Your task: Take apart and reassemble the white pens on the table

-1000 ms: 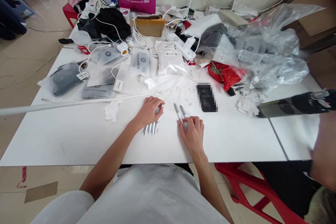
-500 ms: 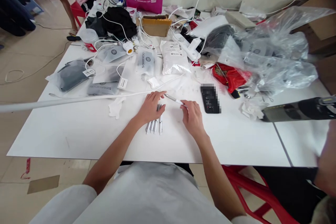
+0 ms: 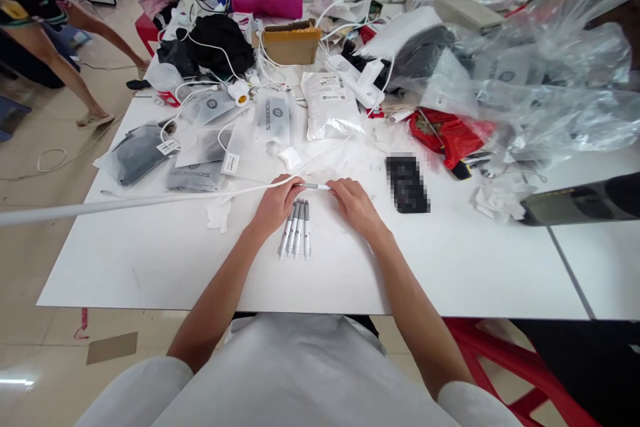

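Note:
A grey and white pen (image 3: 316, 186) lies level between my two hands, just above the white table (image 3: 350, 280). My left hand (image 3: 274, 203) pinches its grey end. The white end is gripped by the fingers of my right hand (image 3: 354, 205). Several similar pens (image 3: 298, 230) lie side by side on the table, just right of and below my left hand, their grey ends pointing away from me. A white cable (image 3: 200, 195) passes across in front of my left fingers.
To the right lies a dark phone (image 3: 407, 185). Packaged pouches (image 3: 195, 175), a white parcel (image 3: 333, 107), a red bag (image 3: 450, 137) and clear plastic (image 3: 565, 93) crowd the back. A crumpled tissue (image 3: 219, 213) sits left. A person's legs (image 3: 75, 73) show at upper left.
My left hand has closed on the pen's grey end, and the pen has turned from slanted to level. The view has shifted slightly. A walking person has come into view at upper left.

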`<state>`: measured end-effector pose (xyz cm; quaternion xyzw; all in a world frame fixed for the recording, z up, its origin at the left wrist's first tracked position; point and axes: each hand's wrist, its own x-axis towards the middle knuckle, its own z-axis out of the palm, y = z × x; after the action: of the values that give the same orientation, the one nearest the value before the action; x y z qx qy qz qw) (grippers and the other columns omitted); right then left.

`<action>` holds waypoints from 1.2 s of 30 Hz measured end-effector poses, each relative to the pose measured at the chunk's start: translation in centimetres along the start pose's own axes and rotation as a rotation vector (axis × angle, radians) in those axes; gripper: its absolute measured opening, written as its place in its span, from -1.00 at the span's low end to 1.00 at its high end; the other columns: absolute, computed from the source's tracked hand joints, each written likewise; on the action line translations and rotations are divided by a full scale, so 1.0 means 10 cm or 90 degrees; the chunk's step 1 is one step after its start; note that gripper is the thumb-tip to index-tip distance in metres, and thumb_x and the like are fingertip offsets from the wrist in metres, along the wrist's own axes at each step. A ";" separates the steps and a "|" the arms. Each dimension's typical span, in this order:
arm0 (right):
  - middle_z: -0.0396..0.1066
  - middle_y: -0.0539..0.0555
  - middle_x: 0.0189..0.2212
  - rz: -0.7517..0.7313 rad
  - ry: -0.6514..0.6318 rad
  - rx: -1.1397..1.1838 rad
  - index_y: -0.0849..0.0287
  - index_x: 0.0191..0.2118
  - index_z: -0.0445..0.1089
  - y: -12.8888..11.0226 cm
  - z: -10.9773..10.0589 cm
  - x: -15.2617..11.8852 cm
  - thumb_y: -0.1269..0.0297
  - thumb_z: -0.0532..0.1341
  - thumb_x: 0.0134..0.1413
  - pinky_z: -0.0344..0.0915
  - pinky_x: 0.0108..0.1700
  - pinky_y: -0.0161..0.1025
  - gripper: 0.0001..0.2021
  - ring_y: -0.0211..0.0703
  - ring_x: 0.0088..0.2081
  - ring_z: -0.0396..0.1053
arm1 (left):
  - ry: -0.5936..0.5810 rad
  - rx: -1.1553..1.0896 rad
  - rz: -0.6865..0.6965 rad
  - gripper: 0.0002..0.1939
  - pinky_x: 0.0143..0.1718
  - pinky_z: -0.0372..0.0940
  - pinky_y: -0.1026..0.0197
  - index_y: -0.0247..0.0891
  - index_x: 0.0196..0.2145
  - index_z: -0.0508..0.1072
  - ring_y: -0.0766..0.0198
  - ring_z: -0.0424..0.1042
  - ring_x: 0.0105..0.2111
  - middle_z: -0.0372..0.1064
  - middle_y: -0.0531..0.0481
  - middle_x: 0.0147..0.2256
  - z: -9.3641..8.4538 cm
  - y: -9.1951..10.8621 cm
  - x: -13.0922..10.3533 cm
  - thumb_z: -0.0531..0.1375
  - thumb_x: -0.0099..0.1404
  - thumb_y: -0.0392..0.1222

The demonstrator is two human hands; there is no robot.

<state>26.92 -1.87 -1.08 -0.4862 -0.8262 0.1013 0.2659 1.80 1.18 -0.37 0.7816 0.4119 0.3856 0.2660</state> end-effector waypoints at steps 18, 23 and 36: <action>0.50 0.23 -0.08 0.026 0.070 0.052 0.09 0.09 0.40 0.03 0.06 0.01 0.33 0.00 0.53 0.36 0.01 0.06 -0.74 0.12 -0.07 0.41 | 0.044 0.002 -0.061 -0.63 0.02 0.35 0.03 -0.15 -0.02 0.59 0.10 0.49 -0.18 0.58 -0.07 -0.20 0.05 0.06 0.01 0.21 0.53 0.18; 0.48 0.26 -0.04 0.027 0.058 0.051 0.11 0.07 0.35 0.02 0.09 -0.01 0.39 -0.03 0.50 0.37 0.02 0.04 -0.75 0.11 -0.05 0.40 | 0.013 0.005 0.014 -0.67 0.02 0.32 0.01 -0.14 -0.14 0.60 0.11 0.48 -0.21 0.57 -0.07 -0.25 0.07 0.07 0.01 0.18 0.57 0.12; 0.48 0.20 -0.13 -0.013 0.019 -0.031 0.09 0.11 0.46 -0.07 0.07 0.05 0.19 0.01 0.58 0.25 -0.04 -0.01 -0.71 0.09 -0.10 0.33 | -0.027 0.044 0.039 -0.72 0.07 0.30 0.03 -0.15 -0.02 0.60 0.09 0.52 -0.07 0.59 -0.10 -0.12 0.07 0.08 0.01 0.22 0.56 0.07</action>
<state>25.87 -1.73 -1.18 -0.4855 -0.8292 0.0713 0.2677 2.80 0.81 -0.11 0.8107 0.3948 0.3625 0.2357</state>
